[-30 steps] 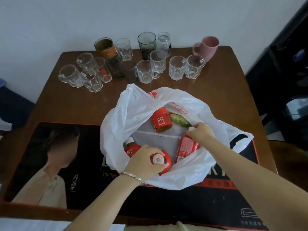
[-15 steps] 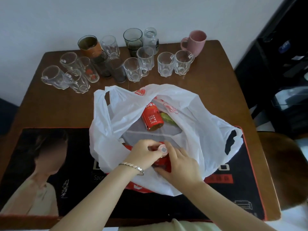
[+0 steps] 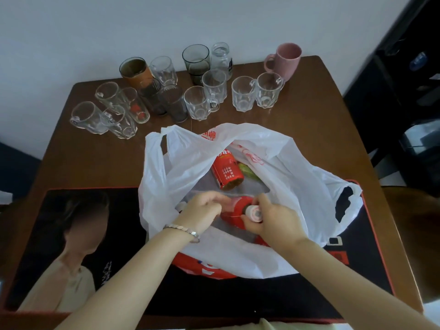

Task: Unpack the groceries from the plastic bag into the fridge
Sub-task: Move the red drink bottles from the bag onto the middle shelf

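Head view: our hands swapped on the bottle (image 3: 234, 210).
Right hand (image 3: 273, 222) now clamps its neck; left hand (image 3: 200, 208) curled, grip we cannot tell.

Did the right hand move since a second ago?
Yes. The right hand left its spot beside the cucumber and came nearer the person, past the lying red can; its fingers now grip the red bottle.

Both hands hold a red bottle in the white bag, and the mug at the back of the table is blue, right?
No: the head view shows the mug at the back of the table is pink, not blue. The left hand and right hand do hold the red bottle in the white bag.
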